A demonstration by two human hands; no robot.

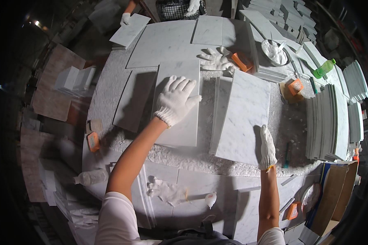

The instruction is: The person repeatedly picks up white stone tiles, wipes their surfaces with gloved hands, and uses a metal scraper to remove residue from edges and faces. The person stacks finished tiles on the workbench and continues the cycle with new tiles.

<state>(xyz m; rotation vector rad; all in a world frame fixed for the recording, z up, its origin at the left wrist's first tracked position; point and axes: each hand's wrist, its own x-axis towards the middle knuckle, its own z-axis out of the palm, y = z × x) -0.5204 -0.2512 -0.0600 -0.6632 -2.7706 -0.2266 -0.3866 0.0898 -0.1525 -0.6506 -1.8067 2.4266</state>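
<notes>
My left hand (176,100), in a white knit glove, lies flat with fingers spread on a pale marble tile (178,134) in the middle of the worktable. My right hand (268,148), gloved the same way, is upright at the right edge of a grey-veined marble tile (245,116), its fingers straight. Its thumb and palm are hidden, so I cannot tell whether it touches that tile. The veined tile overlaps other slabs (220,110) on its left. A darker, shaded tile (134,100) lies left of my left hand.
Beyond are large marble slabs (163,43), an empty glove (216,60) and an orange block (242,61). Upright tiles (325,122), a bowl of white paste (274,53) and a green bottle (324,68) stand right. A co-worker's gloved hand (126,18) touches a far-left tile (131,32).
</notes>
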